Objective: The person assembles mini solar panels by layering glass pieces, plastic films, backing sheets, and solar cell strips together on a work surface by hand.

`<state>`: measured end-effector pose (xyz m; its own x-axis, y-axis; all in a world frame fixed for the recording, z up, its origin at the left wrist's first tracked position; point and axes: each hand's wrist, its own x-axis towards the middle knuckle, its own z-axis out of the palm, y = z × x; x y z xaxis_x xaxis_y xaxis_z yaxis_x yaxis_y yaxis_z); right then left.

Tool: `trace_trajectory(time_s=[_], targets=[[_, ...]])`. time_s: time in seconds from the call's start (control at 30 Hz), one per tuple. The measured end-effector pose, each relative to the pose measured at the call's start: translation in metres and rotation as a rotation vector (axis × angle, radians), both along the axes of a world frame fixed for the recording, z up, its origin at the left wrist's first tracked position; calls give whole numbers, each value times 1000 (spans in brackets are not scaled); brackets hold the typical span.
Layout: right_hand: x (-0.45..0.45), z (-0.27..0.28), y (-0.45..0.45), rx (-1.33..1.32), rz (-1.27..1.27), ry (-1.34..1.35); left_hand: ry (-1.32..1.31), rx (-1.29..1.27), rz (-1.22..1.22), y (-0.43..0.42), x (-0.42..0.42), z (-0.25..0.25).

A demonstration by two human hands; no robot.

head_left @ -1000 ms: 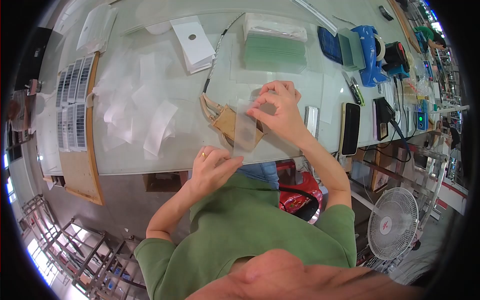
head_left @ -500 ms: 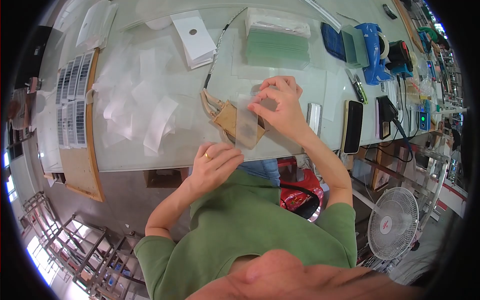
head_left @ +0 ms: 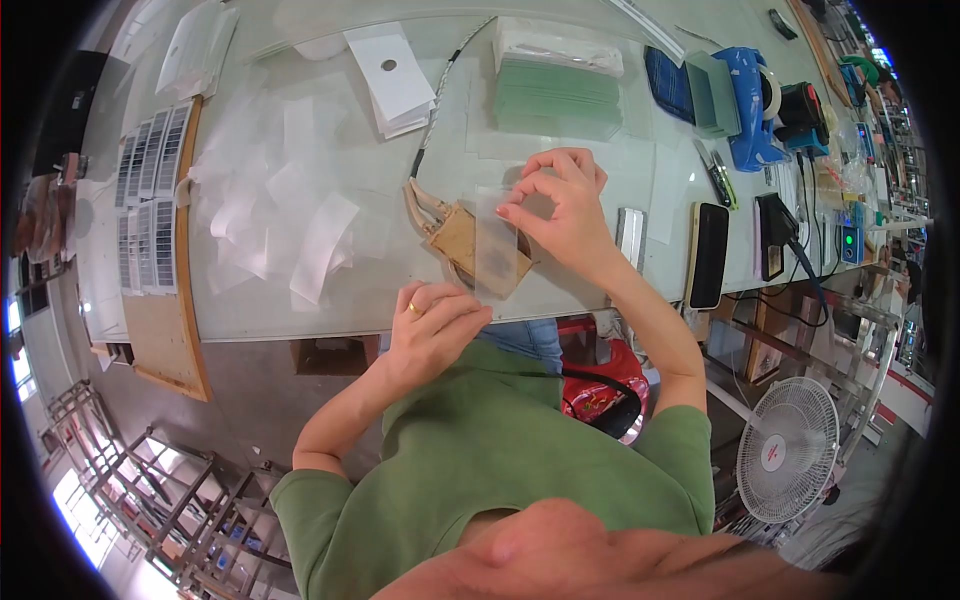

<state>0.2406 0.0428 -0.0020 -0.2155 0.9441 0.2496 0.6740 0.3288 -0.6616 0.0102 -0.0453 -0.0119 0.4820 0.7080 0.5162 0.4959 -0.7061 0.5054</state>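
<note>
Fingers of my right hand (head_left: 570, 218) pinch the clear strip (head_left: 496, 245) at one o'clock, my left hand (head_left: 432, 328) is curled at seven, grip unclear, the strip over the brown block (head_left: 455, 236), not yet released.

1 clear strip (head_left: 496, 245) — between left hand (head_left: 432, 328), right hand (head_left: 574, 222) | tan block (head_left: 456, 236) beneath

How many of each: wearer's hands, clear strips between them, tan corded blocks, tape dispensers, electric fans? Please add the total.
Left hand and right hand: 2
Clear strip: 1
Tan corded block: 1
Tape dispenser: 1
Electric fan: 1
Total: 6
</note>
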Motion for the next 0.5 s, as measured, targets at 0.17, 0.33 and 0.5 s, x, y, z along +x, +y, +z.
trace_trajectory(time_s=[0.17,0.33,0.5], targets=[[-1,0,0,4,-5,-6,-22,-3,19,0,0,1],[-3,0,1,7,-3,5,-32,-14,24,1,0,1],[-3,0,1,35,3,-22,-10,8,9,1,-1,0]])
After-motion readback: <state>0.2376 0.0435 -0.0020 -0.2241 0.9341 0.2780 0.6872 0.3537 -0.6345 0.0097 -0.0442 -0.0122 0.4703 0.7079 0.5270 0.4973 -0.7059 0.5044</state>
